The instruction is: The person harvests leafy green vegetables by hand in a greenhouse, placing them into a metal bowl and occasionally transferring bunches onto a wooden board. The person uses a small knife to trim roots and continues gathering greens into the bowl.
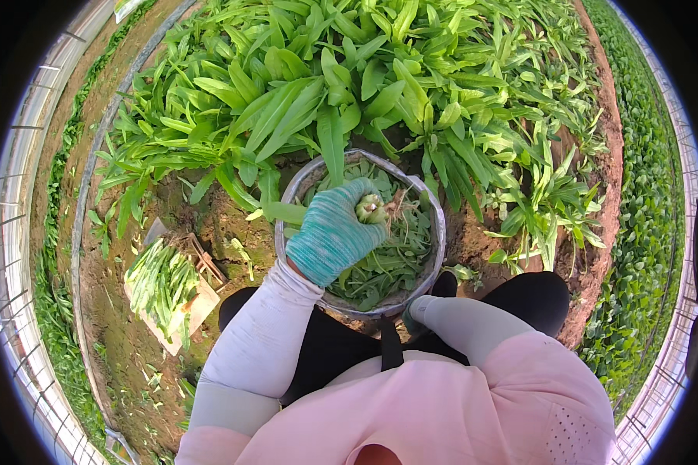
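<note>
My left hand (337, 229), in a teal knitted glove, is closed around a leafy vegetable plant (371, 209) above a round bucket (438, 224). The plant's pale stem base and thin roots (400, 210) point right, and a leaf sticks out left of the glove. Loose green leaves (378, 270) fill much of the bucket, which stands between my knees. My right hand (413, 321), also gloved, is low by the bucket's near right side. The sleeve and the bucket rim hide most of it, so its fingers and anything in them cannot be seen.
A dense bed of long-leaved greens (326, 87) grows just beyond the bucket. Left of me, a pile of harvested greens (166, 285) lies on a flat light board (203, 302) beside a small wooden frame (206, 261). A grey hose (87, 192) runs along the left soil.
</note>
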Tool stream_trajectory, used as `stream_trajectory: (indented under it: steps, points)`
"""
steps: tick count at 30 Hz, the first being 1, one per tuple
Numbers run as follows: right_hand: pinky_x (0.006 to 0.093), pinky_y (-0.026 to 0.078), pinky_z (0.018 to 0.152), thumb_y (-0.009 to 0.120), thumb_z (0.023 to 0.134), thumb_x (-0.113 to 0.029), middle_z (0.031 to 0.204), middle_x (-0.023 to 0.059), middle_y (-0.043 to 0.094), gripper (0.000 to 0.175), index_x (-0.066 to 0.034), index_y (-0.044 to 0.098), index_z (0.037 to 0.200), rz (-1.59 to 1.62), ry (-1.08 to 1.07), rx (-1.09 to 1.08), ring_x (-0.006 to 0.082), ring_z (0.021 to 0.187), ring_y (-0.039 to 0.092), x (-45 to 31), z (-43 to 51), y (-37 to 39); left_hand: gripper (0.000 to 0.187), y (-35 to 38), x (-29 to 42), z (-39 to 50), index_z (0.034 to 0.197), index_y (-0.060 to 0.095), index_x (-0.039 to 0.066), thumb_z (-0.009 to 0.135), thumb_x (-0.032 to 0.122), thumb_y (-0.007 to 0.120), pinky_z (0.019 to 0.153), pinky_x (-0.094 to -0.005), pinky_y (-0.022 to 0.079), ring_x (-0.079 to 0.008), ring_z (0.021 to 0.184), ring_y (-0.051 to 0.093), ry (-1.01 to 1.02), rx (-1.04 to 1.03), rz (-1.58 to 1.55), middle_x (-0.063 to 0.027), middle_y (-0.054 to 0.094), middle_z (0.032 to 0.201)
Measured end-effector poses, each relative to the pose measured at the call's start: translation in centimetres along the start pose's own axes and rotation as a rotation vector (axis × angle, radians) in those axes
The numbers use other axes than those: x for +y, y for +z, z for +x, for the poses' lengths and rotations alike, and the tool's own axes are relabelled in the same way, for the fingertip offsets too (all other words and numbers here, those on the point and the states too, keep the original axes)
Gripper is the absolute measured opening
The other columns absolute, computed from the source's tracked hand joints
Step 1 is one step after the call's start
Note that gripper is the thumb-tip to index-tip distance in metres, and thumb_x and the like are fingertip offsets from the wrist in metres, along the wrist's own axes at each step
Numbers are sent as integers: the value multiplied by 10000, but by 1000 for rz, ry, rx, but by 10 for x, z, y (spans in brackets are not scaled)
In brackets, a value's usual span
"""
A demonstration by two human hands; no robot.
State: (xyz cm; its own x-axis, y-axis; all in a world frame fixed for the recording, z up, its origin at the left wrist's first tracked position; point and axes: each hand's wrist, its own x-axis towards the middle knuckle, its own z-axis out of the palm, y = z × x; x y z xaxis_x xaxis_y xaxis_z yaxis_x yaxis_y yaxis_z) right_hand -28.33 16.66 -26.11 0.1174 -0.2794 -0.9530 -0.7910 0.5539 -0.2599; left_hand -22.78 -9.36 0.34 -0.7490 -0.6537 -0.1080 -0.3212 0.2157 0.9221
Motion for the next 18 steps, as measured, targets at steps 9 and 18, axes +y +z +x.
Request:
stream_trajectory:
  steps: [9, 18]
  points:
    - [452, 499, 830, 544, 910, -365, 1102, 97, 695, 355, -138, 701, 1134, -867, -333, 168, 335, 956, 637, 66, -89, -155, 372, 62, -11, -29, 1055, 627, 29, 734, 122, 788, 736, -279, 521, -111, 777, 606, -140, 25, -47, -55, 663, 891]
    - [351, 442, 486, 508, 923, -438, 668, 85, 571, 393, -69, 595, 820, 785, 381, 381, 186, 487, 463, 245, -243, -211, 338, 68, -8, -25, 1057, 601, 10, 740, -64, 693, 698, -226, 505, -91, 771, 576, -163, 104, -186, -15, 615, 903]
